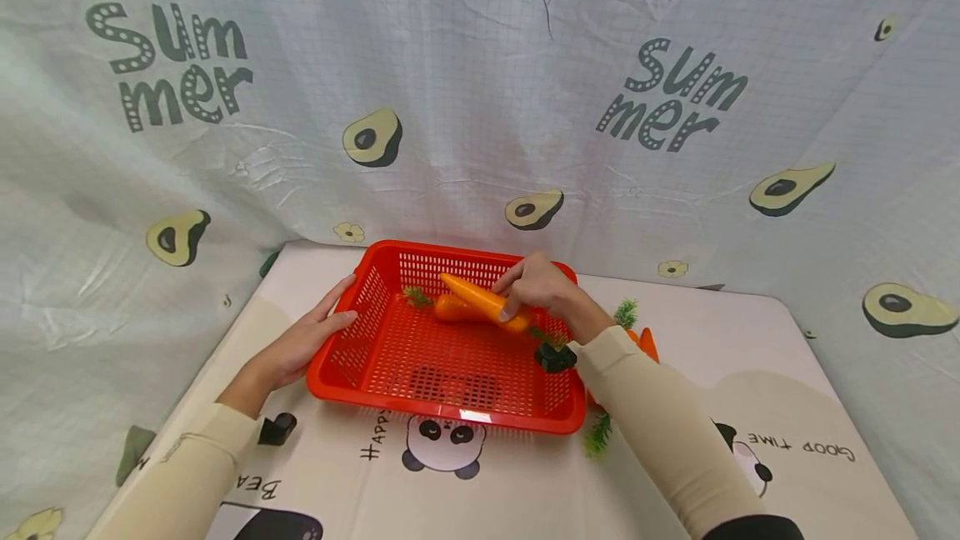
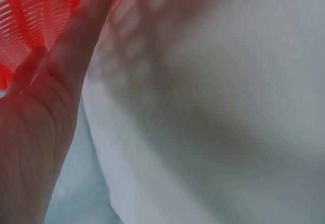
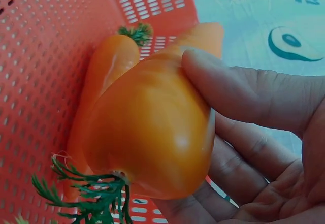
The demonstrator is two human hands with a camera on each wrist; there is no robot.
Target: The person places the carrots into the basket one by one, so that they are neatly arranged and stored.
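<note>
My right hand pinches an orange carrot between thumb and fingers, above the right part of a red perforated basket. In the right wrist view, the carrot's thick end and green leaves face the camera. Beneath it, a second carrot lies in the basket, partly covered. My left hand grips the basket's left side, its thumb over the rim. Seen from the left wrist, that hand lies against the red basket; some fingertips are hidden.
More carrots with green tops lie right of the basket, partly hidden by my right forearm. A printed cloth covers the table, and a patterned curtain hangs behind it.
</note>
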